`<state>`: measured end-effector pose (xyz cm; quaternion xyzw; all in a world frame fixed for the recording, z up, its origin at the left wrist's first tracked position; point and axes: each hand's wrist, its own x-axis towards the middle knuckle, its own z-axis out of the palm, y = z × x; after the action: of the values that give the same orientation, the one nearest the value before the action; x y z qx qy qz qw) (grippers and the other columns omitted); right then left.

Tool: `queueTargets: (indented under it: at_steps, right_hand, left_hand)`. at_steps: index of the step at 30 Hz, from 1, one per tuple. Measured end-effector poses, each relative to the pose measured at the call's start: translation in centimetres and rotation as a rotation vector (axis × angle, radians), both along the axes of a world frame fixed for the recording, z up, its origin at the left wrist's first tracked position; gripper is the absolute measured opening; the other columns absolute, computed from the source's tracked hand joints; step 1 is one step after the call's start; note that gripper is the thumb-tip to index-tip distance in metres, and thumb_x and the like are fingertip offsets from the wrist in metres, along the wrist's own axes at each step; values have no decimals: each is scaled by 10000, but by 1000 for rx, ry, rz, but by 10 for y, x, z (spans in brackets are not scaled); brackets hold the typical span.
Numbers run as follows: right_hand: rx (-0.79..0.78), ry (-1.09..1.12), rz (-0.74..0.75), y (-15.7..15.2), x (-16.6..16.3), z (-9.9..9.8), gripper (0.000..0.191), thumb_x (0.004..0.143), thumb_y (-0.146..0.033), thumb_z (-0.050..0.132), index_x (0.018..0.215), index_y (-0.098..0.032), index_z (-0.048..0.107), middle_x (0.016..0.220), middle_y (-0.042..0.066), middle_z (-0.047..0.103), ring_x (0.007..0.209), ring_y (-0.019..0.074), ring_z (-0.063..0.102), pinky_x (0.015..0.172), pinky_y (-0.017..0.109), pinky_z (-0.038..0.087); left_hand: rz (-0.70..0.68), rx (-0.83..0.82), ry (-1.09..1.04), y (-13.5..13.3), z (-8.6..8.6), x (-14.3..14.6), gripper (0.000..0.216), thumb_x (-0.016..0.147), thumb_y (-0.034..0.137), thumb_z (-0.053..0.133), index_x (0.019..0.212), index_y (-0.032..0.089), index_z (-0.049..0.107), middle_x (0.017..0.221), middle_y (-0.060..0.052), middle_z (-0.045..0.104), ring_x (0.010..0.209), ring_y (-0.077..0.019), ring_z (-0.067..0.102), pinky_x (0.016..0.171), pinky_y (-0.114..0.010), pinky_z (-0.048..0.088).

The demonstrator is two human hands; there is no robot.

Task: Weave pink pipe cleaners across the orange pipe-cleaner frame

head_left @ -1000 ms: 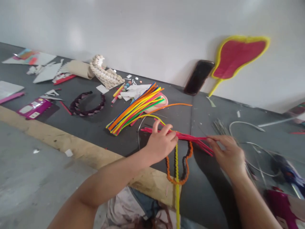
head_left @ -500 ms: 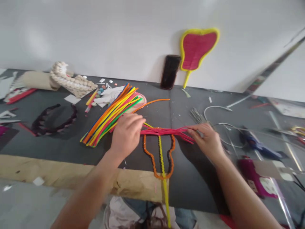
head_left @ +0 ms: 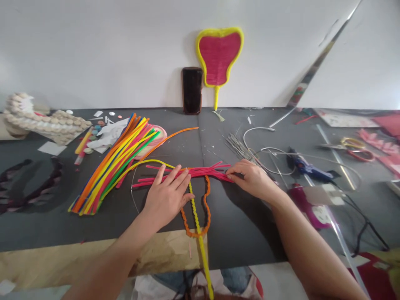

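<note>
Several pink pipe cleaners [head_left: 203, 171] lie crosswise over the top of an orange twisted pipe-cleaner outline [head_left: 205, 204]. Down the middle of that outline runs a yellow twisted stem [head_left: 196, 218], its lower end reaching past the table edge. My left hand [head_left: 167, 196] rests palm down on the pink strands and the outline's left side, fingers spread, hiding part of both. With thumb and fingers pinched, my right hand [head_left: 248, 177] grips the right ends of the pink pipe cleaners. Left of my left hand lies a bundle of coloured pipe cleaners [head_left: 118, 166].
A finished pink fan with yellow edging [head_left: 220, 58] and a phone [head_left: 191, 91] lean on the wall. To the right are thin wires [head_left: 239, 148], a blue glue gun [head_left: 308, 166] and scissors [head_left: 353, 149]. A dark headband [head_left: 56, 175] lies at left.
My left hand has gone from raised, bent fingers to lying flat on the pink pipe cleaners. My right hand still grips their right side. The camera view has turned to the right.
</note>
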<state>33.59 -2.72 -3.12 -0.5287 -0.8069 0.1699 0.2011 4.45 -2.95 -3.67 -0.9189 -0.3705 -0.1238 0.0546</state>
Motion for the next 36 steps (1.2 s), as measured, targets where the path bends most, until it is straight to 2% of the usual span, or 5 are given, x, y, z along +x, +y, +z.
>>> queueTargets:
  at_steps: [6,8,13,22,36]
  right_hand:
    - [331,-29,-265,-8,-18,17,304,926,-167,405,1003,-209,695,1025,97,704,975,244,622,902,421,511]
    - [418,7,-140,-14,-39,18,343,934,-149,380,1089,-198,682,1097,101,691,1089,232,599,970,394,494]
    - [243,-180,210,-21,-84,0,519,960,-427,449,1395,-148,486,1450,112,492,1411,282,335,1162,532,280]
    - [86,-315,184,-18,-77,-15,699,945,-608,334,1443,-124,416,1515,114,390,1436,309,274,1170,578,210]
    - [100,-312,192,-20,-76,-19,710,928,-615,378,1435,-121,429,1507,114,401,1426,321,296,1162,584,232]
  left_hand:
    - [8,-2,33,-1,-1,1,439,962,455,421,1259,200,620,1330,-80,613,1294,-300,506,1142,-583,254]
    - [20,-5,43,-1,-3,1,439,957,455,435,1263,197,616,1332,-78,612,1292,-296,509,1147,-575,248]
    - [33,-18,38,-3,-4,2,424,954,412,457,1284,188,599,1335,-85,609,1302,-309,495,1143,-592,242]
    - [53,-108,23,-4,5,-7,467,978,458,372,1338,209,538,1404,-100,545,1364,-290,422,1131,-695,-54]
    - [57,-159,69,-2,11,-15,457,937,510,443,1318,285,559,1452,-80,489,1387,-328,378,1076,-761,-89]
